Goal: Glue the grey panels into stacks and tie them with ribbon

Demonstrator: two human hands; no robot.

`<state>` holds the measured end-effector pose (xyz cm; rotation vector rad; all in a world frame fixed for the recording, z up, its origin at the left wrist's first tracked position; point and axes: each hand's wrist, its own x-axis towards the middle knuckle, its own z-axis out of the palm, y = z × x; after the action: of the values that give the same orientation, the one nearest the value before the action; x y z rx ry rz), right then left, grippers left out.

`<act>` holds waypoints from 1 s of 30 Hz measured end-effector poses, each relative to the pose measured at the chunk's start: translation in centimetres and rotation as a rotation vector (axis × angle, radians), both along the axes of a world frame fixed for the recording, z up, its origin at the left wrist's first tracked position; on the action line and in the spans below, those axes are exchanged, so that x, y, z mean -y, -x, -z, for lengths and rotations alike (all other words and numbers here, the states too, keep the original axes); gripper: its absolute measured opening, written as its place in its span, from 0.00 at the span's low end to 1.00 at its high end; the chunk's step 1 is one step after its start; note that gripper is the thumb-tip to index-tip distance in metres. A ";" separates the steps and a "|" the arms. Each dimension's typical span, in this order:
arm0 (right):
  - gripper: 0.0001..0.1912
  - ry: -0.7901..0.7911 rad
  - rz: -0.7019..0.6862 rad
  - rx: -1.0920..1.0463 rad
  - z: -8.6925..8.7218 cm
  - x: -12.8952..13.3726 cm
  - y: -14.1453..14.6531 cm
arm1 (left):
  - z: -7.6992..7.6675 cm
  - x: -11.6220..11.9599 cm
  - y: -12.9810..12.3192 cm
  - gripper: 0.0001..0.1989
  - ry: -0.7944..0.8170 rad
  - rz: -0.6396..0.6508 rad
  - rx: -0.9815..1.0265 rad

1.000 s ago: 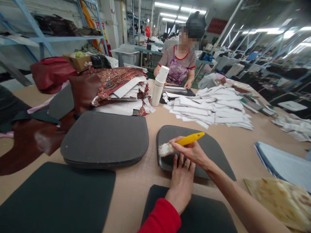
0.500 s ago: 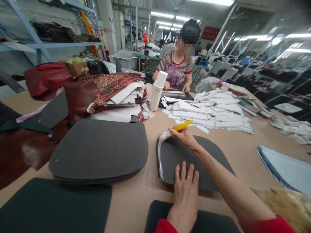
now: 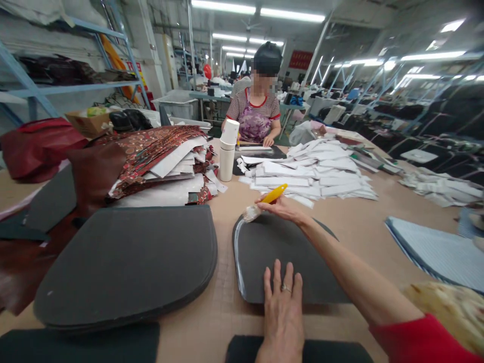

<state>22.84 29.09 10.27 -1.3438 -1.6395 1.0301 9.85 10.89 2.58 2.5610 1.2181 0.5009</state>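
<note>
My left hand (image 3: pixel 283 307) lies flat with spread fingers on the lower part of a dark grey rounded panel (image 3: pixel 291 257). A ring is on one finger. My right hand (image 3: pixel 278 205) is closed around a yellow-handled brush (image 3: pixel 275 193). The brush's pale bristles touch the panel's upper left corner. A whitish wet-looking band runs down the panel's left edge. To the left sits a stack of similar dark grey panels (image 3: pixel 132 262).
Dark green pieces (image 3: pixel 79 345) lie at the front edge. Behind are patterned red sheets (image 3: pixel 159 156), white cups (image 3: pixel 227 161) and a heap of white strips (image 3: pixel 313 171). Striped fabric (image 3: pixel 434 252) lies right. Across the table a person (image 3: pixel 257 111) works.
The view has shifted, with the near objects lower and further left in it. The brush still touches the panel's upper left corner, and my left hand stays flat on the panel.
</note>
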 end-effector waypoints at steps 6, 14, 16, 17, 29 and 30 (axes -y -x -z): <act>0.17 -0.018 0.031 0.103 -1.3 -0.1 -3.6 | -0.1 0.0 0.0 0.21 -0.001 0.007 -0.002; 0.17 0.004 -0.139 0.116 -0.5 -0.8 -3.6 | 0.7 -0.4 -0.2 0.20 -0.051 0.005 -0.006; 0.18 0.003 -0.101 0.126 -0.2 -0.4 -5.4 | 0.9 -0.6 -0.3 0.21 -0.057 0.010 -0.027; 0.18 0.003 -0.083 0.135 -0.2 0.0 -6.4 | 1.0 -0.6 -0.4 0.22 -0.059 0.017 -0.038; 0.23 0.020 0.182 0.158 0.5 7.0 -18.4 | 1.7 -1.0 -0.5 0.28 -0.135 0.020 -0.091; 0.23 0.023 0.225 0.155 0.5 7.8 -19.3 | 1.8 -1.0 -0.6 0.28 -0.148 0.015 -0.083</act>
<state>42.13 21.24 9.75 -1.6167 -1.5472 0.8312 10.40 11.92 0.77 2.7380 1.2310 0.5040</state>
